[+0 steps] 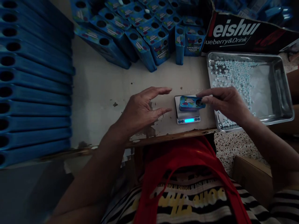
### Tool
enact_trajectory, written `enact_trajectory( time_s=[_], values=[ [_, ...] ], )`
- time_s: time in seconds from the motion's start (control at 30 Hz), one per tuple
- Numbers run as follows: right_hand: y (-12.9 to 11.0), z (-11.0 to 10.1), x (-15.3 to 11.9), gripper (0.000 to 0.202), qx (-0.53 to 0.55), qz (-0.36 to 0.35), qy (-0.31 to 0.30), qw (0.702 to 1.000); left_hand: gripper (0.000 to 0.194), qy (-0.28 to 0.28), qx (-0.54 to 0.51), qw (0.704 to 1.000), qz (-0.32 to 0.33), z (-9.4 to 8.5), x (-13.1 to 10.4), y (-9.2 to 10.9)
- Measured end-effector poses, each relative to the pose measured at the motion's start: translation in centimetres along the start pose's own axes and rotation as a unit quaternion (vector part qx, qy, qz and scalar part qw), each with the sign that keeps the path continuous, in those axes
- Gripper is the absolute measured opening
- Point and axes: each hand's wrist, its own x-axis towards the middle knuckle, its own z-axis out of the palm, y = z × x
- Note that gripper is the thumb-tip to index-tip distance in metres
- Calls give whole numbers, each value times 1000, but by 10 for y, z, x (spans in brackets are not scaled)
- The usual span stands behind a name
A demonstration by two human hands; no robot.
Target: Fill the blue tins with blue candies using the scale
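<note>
A small blue candy box (188, 102) printed "CARAMELO MACIZO" lies on the weighing plate of a small digital scale (177, 116), whose display glows blue. My right hand (224, 99) reaches in from the right. Its thumb and index finger are close together over the dark round hole at the box's right end; whatever is between them is hidden. To the left of the scale, my left hand (147, 105) hovers above the worktop with thumb and fingers apart, holding nothing. Beside my right hand, a metal tray (275, 119) contains many small pale candies (238, 73).
Several upright blue boxes (154, 46) crowd the back of the worn white worktop (98, 93). A long row of blue boxes (37, 93) lines the left. Behind the tray stands a black carton (233, 34) with blue packs inside. The worktop's chipped front edge (177, 136) runs before me.
</note>
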Motion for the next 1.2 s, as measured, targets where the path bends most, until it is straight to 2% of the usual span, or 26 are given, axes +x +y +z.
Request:
enact_trajectory(
  time_s=[0.13,0.27,0.33,0.4,0.47,0.53,0.57,0.6,0.67,0.73,0.77,0.8,0.83,0.9,0.97,1.03,1.07,1.13,1.2],
  values=[
    [4,8,0,33,-59,-29,16,998,59,-12,-5,1000,8,-1,1,2],
    [3,4,-3,43,-59,-37,59,996,59,1,-8,1000,28,-2,2,-2],
    [2,0,-2,43,-3,-12,77,997,61,15,-1,998,56,7,5,2],
    [5,-5,4,41,108,33,91,989,68,10,23,995,96,24,12,14],
    [11,-11,18,40,221,81,83,968,71,-43,68,988,131,44,24,31],
    [16,-12,42,47,282,107,45,953,54,-108,113,978,139,54,38,46],
    [18,-10,57,53,288,107,25,951,43,-123,132,974,137,52,43,52],
    [18,-6,73,56,281,95,9,955,36,-120,149,973,130,43,48,56],
    [13,8,107,51,223,36,5,974,32,-61,187,976,95,5,53,60],
    [2,26,141,36,85,-54,15,995,37,38,239,970,23,-56,59,58],
    [-6,34,158,28,-14,-97,15,995,39,85,271,958,-27,-91,65,54],
    [-15,42,174,26,-126,-131,9,983,44,133,300,942,-71,-126,73,47],
    [-24,48,189,30,-242,-154,-5,958,51,166,315,930,-92,-161,85,39],
    [-44,56,217,42,-436,-167,-69,882,58,218,340,906,-122,-222,116,14],
    [-60,59,237,62,-551,-158,-158,804,60,243,333,900,-141,-268,152,-21],
    [-71,60,249,78,-605,-151,-220,750,59,225,317,910,-142,-296,186,-59],
    [-75,61,253,76,-621,-151,-231,734,56,209,313,916,-140,-304,200,-79],
    [-81,65,256,65,-644,-153,-227,714,45,175,310,925,-130,-311,220,-115],
    [-85,72,256,58,-661,-152,-222,701,38,144,313,931,-119,-311,230,-144]
  ],
)
